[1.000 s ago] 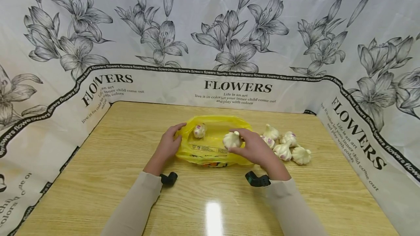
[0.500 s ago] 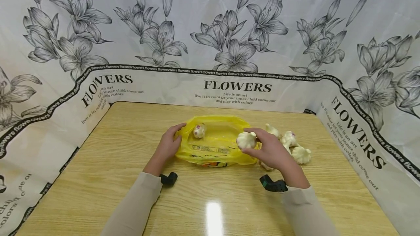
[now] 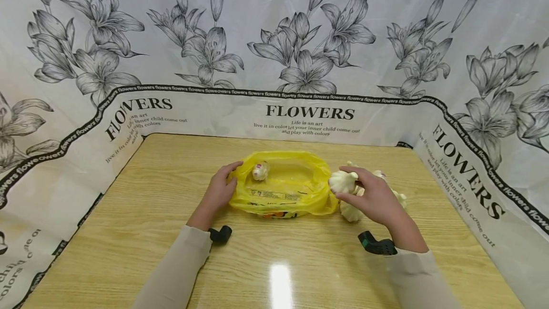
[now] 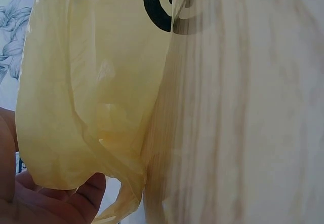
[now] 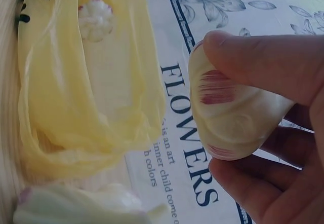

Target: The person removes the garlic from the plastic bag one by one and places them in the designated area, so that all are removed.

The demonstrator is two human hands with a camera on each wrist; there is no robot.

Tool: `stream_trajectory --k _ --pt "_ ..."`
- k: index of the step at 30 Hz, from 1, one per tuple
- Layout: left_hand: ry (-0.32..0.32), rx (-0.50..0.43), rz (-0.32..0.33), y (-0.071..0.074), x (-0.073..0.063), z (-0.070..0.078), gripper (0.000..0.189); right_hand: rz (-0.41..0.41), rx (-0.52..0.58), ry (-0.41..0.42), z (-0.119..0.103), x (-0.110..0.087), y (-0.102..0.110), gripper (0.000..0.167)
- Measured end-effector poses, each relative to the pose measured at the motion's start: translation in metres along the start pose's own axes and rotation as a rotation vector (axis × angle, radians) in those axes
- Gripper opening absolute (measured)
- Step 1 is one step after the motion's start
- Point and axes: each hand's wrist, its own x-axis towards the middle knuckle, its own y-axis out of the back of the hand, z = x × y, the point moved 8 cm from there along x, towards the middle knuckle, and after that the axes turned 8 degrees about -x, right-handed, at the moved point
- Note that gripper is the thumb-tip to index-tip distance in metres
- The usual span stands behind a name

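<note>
A yellow plastic bag (image 3: 274,206) lies on the table with its mouth spread wide, and one garlic bulb (image 3: 260,171) with purple marks sits inside at the left. My left hand (image 3: 220,187) holds the bag's left edge; in the left wrist view, the fingers (image 4: 91,193) are at the thin film (image 4: 116,82). My right hand (image 3: 373,194) pinches a cream garlic bulb (image 3: 342,182) between thumb and fingers, just right of the bag. Purple streaks show on this held bulb (image 5: 228,107) in the right wrist view. My right hand partly covers more bulbs.
Loose garlic bulbs lie right of the bag: one (image 3: 351,211) beside its right edge, another (image 3: 401,198) farther right, others half hidden. The wooden table (image 3: 150,194) is enclosed by a flower-printed cloth (image 3: 214,113) at the back and sides.
My right hand has moved right with the garlic bulb, from over the bag's mouth to beyond its right edge. The left hand and the bulb inside the bag have stayed put.
</note>
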Motion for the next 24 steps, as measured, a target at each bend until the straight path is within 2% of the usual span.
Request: stream_trajectory --k 6,13,19,24 --pt "-0.015 -0.001 -0.001 0.0 0.0 0.0 0.046 0.009 0.014 -0.026 0.013 -0.006 0.01 0.068" --pt "-0.001 -0.008 -0.004 0.0 0.001 -0.001 0.046 0.021 0.017 -0.052 0.025 -0.016 0.019 0.065" --pt "0.005 -0.013 -0.006 0.0 -0.001 -0.001 0.045 0.03 0.019 -0.069 0.036 -0.025 0.021 0.063" --pt "-0.003 -0.01 -0.007 0.0 0.0 0.0 0.045 0.004 0.041 -0.121 0.048 -0.031 0.022 0.064"
